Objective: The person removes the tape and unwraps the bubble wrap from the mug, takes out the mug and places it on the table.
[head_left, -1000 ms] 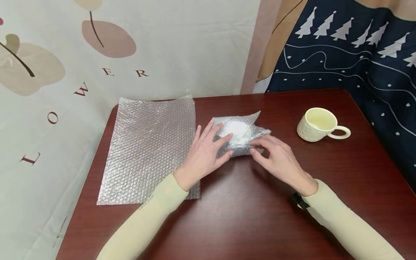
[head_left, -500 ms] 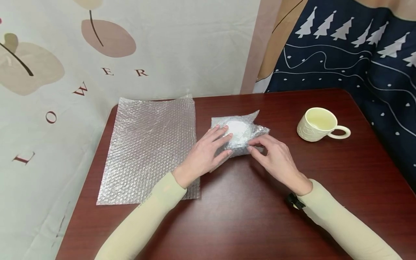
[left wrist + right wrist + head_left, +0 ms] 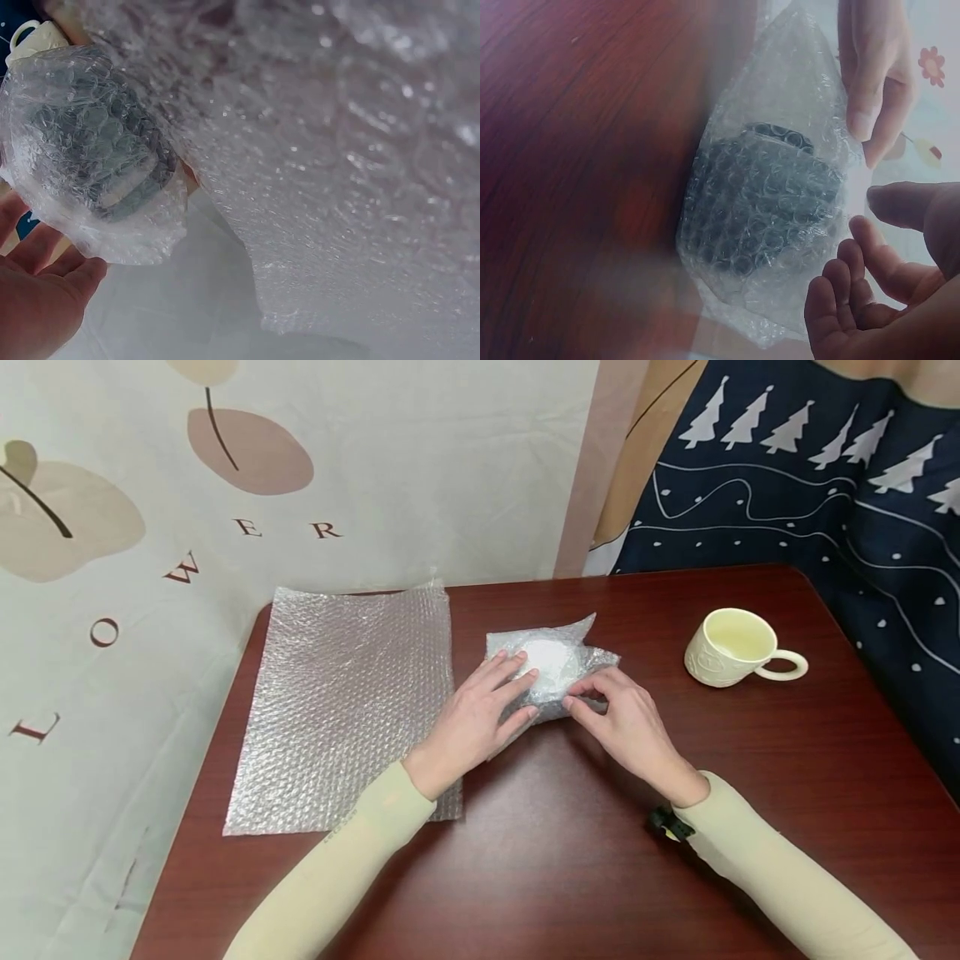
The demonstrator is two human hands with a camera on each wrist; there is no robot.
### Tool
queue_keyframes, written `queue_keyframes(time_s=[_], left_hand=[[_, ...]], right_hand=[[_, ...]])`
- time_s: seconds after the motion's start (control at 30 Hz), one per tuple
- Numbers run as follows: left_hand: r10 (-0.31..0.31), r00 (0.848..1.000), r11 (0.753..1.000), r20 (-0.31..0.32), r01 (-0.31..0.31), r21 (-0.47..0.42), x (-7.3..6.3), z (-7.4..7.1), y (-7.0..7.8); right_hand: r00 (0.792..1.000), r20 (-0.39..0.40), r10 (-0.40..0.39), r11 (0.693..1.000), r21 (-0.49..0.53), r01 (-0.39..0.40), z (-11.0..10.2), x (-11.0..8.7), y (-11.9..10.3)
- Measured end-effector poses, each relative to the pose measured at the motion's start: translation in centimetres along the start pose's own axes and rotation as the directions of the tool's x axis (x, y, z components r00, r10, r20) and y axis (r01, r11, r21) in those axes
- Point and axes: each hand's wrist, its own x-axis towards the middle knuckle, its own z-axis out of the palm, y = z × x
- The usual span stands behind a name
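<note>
A bundle of bubble wrap (image 3: 551, 668) lies mid-table, folded round a thing with a white round top and, through the wrap, a dark grey-green side; its exact kind is hidden. My left hand (image 3: 468, 714) rests on the bundle's left part with spread, fairly straight fingers. My right hand (image 3: 630, 718) is at the near right side, its thumb and index fingertip close together at the wrap's edge, pinching it. In the right wrist view the bubbles of the bundle (image 3: 765, 202) show clearly, between the table and both hands.
A flat sheet of bubble wrap (image 3: 345, 693) lies at the left, partly under the left forearm. A pale yellow mug (image 3: 723, 656) stands at the back right, handle to the right. Behind the dark red table (image 3: 570, 860) hang printed cloths (image 3: 450, 468).
My right hand has slid a little left along the wrap, toward the left hand. The left hand's fingers have drawn slightly closer together, and the bundle's right corner has shifted slightly left.
</note>
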Motion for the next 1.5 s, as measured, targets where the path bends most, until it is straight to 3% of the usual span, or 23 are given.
queue_keyframes(time_s=[0.37, 0.73, 1.17, 1.5], left_hand=[[0.002, 1.000, 1.000, 0.003, -0.002, 0.013, 0.00, 0.01, -0.04], [-0.004, 1.000, 1.000, 0.003, 0.004, 0.021, 0.01, -0.01, 0.11], [-0.005, 1.000, 0.999, -0.006, 0.005, 0.034, 0.06, 0.22, 0.09], [-0.008, 1.000, 0.999, -0.006, 0.008, 0.039, 0.06, 0.20, 0.06]], right_hand=[[0.995, 0.064, 0.076, 0.996, 0.045, -0.079, -0.09, 0.54, -0.25], [0.992, 0.077, 0.100, 0.995, 0.016, -0.102, 0.05, 0.38, -0.46], [0.996, 0.014, 0.088, 0.995, -0.045, -0.087, 0.55, 0.11, -0.43], [0.997, 0.007, 0.082, 0.997, 0.011, -0.082, 0.41, 0.40, -0.32]])
